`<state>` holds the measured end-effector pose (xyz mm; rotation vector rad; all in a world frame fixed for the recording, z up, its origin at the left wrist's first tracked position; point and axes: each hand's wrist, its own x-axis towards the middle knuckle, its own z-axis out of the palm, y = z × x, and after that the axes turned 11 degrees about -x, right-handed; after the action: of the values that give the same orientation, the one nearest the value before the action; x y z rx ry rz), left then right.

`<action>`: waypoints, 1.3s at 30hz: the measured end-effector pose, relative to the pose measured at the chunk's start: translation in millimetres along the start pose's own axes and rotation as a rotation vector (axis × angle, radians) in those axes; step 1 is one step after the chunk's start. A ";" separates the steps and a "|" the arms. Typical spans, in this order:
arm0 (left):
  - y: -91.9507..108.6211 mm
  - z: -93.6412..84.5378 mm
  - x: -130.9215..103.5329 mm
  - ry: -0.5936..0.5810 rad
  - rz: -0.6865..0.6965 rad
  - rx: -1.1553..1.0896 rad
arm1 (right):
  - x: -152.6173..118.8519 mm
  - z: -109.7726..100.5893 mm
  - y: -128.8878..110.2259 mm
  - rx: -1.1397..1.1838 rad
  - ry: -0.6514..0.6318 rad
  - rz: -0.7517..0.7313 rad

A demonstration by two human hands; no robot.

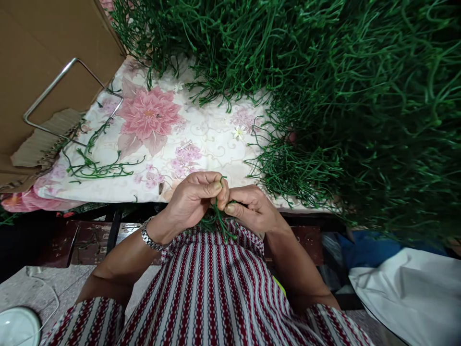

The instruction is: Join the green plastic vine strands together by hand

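Close to my body, at the table's front edge, both hands pinch a small sprig of green artificial grass stems (220, 218). My left hand (196, 197), with a metal band at the wrist, has thumb and forefinger closed on the upper part of the sprig. Right beside it, my right hand (252, 206) is closed with thumb against forefinger on the same stems. Thin strands hang below the fingers against the striped shirt. A great heap of the same green stems (309, 72) covers the back and right of the table.
Flowered cloth (212, 134) covers the table. At left stand a cardboard box (46, 38) and a bent metal wire frame (54, 86), with loose green stems (97, 168) beside them. White fabric (414, 288) lies low right; a round white object (18, 327) sits low left.
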<state>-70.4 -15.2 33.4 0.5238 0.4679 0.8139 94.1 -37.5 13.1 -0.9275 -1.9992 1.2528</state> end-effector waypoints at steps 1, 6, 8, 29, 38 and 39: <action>0.5 0.2 -0.6 -0.010 -0.011 0.007 | 0.2 -2.7 -0.9 -0.024 -0.026 -0.019; 1.4 1.0 -3.9 -0.032 -0.041 0.009 | 2.4 -9.5 -1.2 -0.058 -0.128 -0.095; 1.2 0.1 -4.8 -0.040 -0.055 -0.012 | 3.2 -8.9 1.1 -0.052 -0.157 -0.103; 15.9 -1.6 3.0 0.100 0.143 0.097 | -9.1 -30.5 -19.1 0.241 0.712 0.019; 18.2 1.2 4.5 0.096 0.212 0.205 | 13.3 -12.4 -18.0 -0.608 0.243 -0.115; 17.6 1.4 2.8 0.123 0.269 0.264 | 14.8 -11.4 -17.1 -0.619 0.265 -0.122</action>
<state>-77.7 -3.2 44.5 0.7957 0.6314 1.0534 90.3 -25.1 34.9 -1.1566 -2.2125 0.4049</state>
